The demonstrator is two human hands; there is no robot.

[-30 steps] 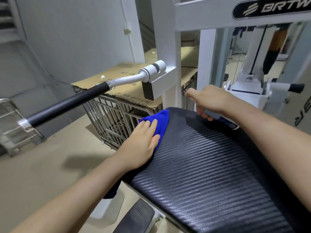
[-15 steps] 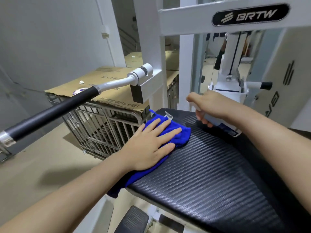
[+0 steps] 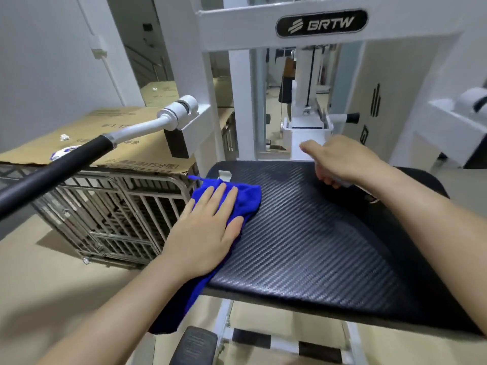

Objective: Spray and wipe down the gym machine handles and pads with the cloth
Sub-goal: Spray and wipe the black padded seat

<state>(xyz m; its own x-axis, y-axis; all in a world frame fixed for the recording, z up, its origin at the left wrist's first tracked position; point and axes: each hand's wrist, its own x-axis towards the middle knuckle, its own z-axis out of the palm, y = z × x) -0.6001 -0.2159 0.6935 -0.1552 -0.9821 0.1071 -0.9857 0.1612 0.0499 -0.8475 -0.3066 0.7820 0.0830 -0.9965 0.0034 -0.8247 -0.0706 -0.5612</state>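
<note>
Far left: black foam-covered machine handle (image 3: 55,171) on a white bent bar, above a steel wire cage (image 3: 110,214) topped with flattened cardboard (image 3: 87,133). Left hand (image 3: 203,233) flat, fingers extended, palm pressing the bright blue microfibre cloth (image 3: 247,200) onto the left edge of the black ribbed vinyl pad (image 3: 316,246); cloth tail hangs off the edge. Right hand (image 3: 345,160) curled closed at the pad's far edge around something mostly hidden, apparently a white spray bottle (image 3: 345,183).

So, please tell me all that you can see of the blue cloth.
The blue cloth looks soft, like microfibre, with a small white tag at its far edge. It lies bunched on the left edge of the black pad, and one end hangs below that edge. The left hand lies flat on it, fingers spread.
</note>
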